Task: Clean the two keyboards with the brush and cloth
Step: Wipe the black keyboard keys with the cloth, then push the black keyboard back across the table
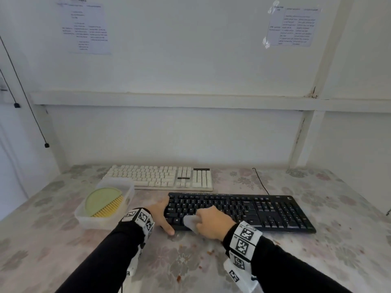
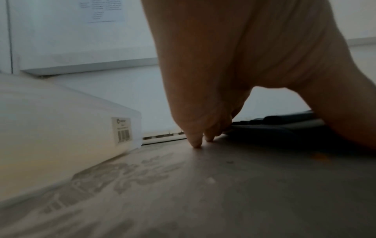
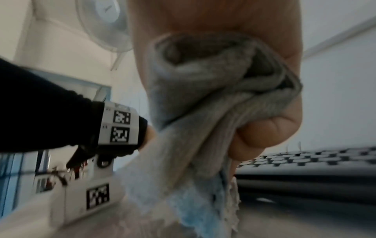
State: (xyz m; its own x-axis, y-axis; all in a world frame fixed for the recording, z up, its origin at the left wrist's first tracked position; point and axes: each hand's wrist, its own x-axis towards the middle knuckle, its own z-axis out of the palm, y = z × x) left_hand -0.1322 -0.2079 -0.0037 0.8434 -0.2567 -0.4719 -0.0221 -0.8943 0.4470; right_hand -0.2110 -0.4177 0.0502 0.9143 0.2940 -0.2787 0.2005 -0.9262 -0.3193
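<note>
Right fingers (image 3: 262,136) are curled tight, fist clamped round the cloth (image 3: 203,103), grey folds bunched in the palm and a frayed pale-blue end spilling out below. From the head view only a small grey patch of cloth (image 1: 190,222) peeks out under the right hand (image 1: 211,224), which is planted on the lower left keys of the black keyboard (image 1: 243,210). What the cloth touches underneath is hidden by the knuckles.

Over to the left hand (image 1: 161,214): fingers straight and stretched along the black keyboard's left end, thumb running along its front edge. The wrist view shows the fingertips (image 2: 196,141) down on the table (image 2: 203,185) right at the keyboard's (image 2: 274,128) corner, but that frame is dim and soft, and whether they press the casing or just lie beside it I cannot tell.

Out from the hands: the black keyboard lies across the middle of the table (image 1: 338,240), its cable running off toward the back edge. Behind it, near the back edge and apart from it, sits the white keyboard (image 1: 160,177); its front left corner is covered by a translucent tub (image 1: 99,224). The brush (image 1: 104,201) lies in that tub, green back and yellow bristles showing, near the left hand. Both sleeves are cut off at the bottom of the head view.
</note>
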